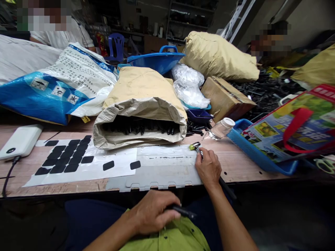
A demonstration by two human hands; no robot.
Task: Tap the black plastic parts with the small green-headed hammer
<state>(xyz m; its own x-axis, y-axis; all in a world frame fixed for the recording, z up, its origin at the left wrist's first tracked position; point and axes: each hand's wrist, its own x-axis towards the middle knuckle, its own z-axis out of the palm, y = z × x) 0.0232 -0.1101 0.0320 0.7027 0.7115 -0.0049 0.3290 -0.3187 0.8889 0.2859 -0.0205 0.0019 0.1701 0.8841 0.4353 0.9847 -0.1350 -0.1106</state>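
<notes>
My left hand point(153, 212) rests low over my lap, fingers closed round a slim black part point(183, 211) that sticks out to the right. My right hand point(208, 168) lies on the wooden table's point(235, 164) front edge, closed on a thin tool point(196, 147) with a yellow-green tip pointing away from me. It sits at the right end of a grey notched plate point(157, 179). A white sheet point(78, 167) with several black rounded pads lies to the left. An open brown paper sack point(141, 111) full of black parts lies just behind the plate.
A white power bank point(21, 141) with a cable sits at far left. A blue-and-white sack point(57, 83), a cardboard box point(225, 97), a small clear bottle point(221, 128) and a blue tray point(259, 153) holding a colourful bag crowd the table. Two other people sit beyond.
</notes>
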